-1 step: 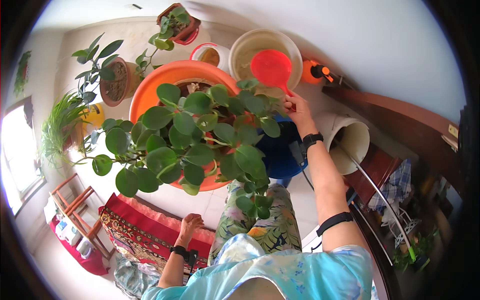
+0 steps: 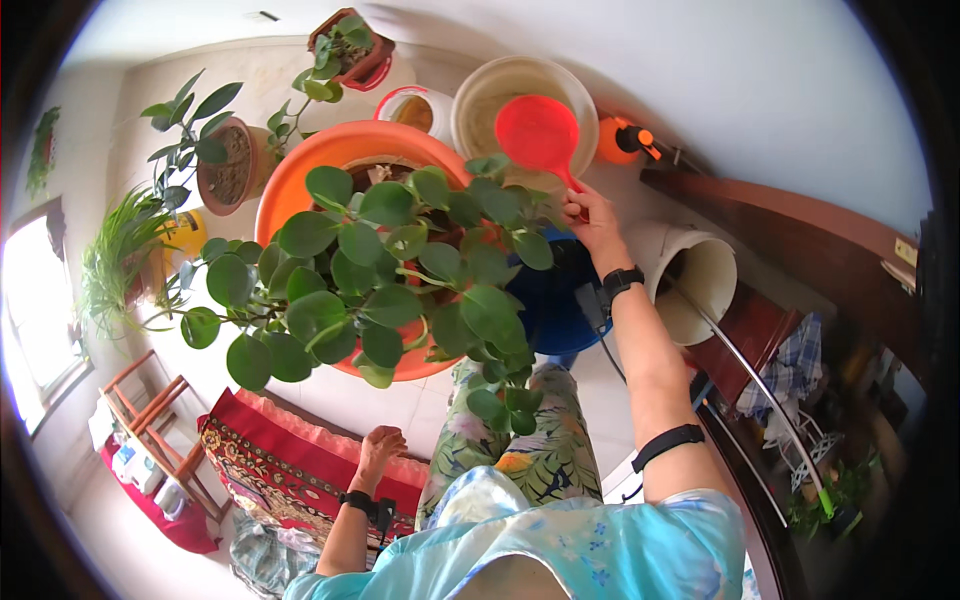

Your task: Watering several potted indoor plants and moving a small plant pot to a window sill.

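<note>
My right hand (image 2: 592, 215) grips the handle of a red dipper (image 2: 536, 130), whose round head is held over a cream bucket (image 2: 470, 110). Just left of that hand is a broad-leaved green plant (image 2: 340, 300) in a large orange tub (image 2: 295, 165), partly hidden by its leaves. A dark blue container (image 2: 550, 315) lies below the hand, partly hidden by leaves and arm. My left hand (image 2: 380, 450) hangs low beside my leg with fingers loosely bent, holding nothing, above a red patterned cloth (image 2: 250, 445).
Potted plants (image 2: 225, 165) stand left and behind, near a white bucket (image 2: 435, 110). An orange spray bottle (image 2: 620, 145) is by the wall. At right are a white cylinder (image 2: 705, 285), a metal pole (image 2: 760, 375) and dark wooden furniture (image 2: 830, 230). A wooden chair (image 2: 150, 420) stands lower left.
</note>
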`<control>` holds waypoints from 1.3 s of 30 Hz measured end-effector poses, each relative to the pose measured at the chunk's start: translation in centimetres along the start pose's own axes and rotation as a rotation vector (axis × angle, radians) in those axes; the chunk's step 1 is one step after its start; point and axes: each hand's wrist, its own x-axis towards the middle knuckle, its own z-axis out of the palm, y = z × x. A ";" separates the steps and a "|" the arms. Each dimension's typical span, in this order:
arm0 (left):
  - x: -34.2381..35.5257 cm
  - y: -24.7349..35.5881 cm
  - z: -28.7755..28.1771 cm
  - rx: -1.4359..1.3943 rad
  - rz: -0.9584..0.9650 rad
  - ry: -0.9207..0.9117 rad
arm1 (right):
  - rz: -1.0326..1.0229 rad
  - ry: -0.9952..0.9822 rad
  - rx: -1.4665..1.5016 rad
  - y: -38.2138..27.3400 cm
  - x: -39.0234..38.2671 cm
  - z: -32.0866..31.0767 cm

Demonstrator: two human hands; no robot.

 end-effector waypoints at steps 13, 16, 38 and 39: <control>-1.2 -2.8 4.5 0.181 0.033 -0.038 | -0.225 -0.192 0.218 -2.9 -20.2 -8.3; -1.6 -2.5 6.5 0.255 0.037 -0.055 | -0.283 -0.021 0.130 -4.0 -26.2 -12.3; -2.7 -3.3 8.7 0.415 0.042 -0.006 | -0.476 1.261 -1.496 -4.4 -29.4 -27.6; -2.7 -3.0 9.0 0.413 0.047 -0.018 | -0.476 1.263 -1.500 -4.4 -30.0 -27.2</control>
